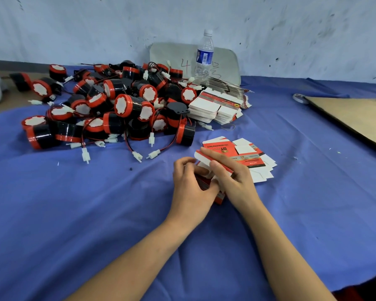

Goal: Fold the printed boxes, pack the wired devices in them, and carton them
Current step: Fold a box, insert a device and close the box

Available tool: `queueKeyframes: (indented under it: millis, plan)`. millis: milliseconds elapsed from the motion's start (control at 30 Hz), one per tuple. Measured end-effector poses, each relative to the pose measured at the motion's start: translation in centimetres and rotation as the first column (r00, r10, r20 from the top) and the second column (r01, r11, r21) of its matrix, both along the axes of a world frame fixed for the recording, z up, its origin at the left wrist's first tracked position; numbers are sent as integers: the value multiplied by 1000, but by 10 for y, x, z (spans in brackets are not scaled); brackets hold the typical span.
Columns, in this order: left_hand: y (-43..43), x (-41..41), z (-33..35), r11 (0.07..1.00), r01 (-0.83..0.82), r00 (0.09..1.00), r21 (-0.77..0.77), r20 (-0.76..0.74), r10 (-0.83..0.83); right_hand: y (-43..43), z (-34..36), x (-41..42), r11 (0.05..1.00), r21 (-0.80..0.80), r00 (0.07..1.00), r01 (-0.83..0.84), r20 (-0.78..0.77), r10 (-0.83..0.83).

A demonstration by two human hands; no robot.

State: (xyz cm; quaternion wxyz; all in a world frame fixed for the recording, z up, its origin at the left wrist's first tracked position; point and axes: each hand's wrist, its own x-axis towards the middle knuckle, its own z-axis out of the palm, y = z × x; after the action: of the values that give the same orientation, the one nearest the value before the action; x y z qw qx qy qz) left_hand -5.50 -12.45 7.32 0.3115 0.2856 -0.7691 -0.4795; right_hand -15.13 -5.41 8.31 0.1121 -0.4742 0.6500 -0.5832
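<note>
1. Printed box blank (206,161): clamped between both hands, just in front of the heap of wired devices (109,107).
2. Long axis: left-right.
3. Left hand (190,187) pinching lower flap; right hand (230,174) pressing on top, equally near.
4. Loose blanks (254,157): directly right.

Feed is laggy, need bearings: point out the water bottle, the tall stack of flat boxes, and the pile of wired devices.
water bottle (204,55): head view, on its blue label.
stack of flat boxes (206,106): head view, white top sheet.
pile of wired devices (123,105): head view, a red-rimmed device mid-pile.
</note>
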Motion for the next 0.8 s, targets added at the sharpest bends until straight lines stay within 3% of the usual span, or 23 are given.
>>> queueKeyframes:
  millis: [133,333,400,533,667,800]
  plan:
    - [5,-3,-1,993,1,1000,115,11,-3,-1,0,-1,996,71,990,45,-139,-35]
    - [3,-5,-1,980,2,997,199,-72,13,0,1,0,992,95,983,88,-167,-71]
    - [4,-6,-2,979,17,995,204,-102,4,3,4,-1,989,144,994,18,-107,-3]
    - [6,-9,3,976,-1,998,218,-65,15,10,16,-6,952,215,967,-218,182,180]
    - [5,-9,9,972,24,998,235,-57,-11,9,20,-8,917,345,977,-201,8,212]
    - [8,-12,6,976,-13,998,218,-50,25,6,20,-10,942,304,983,-145,-64,172]
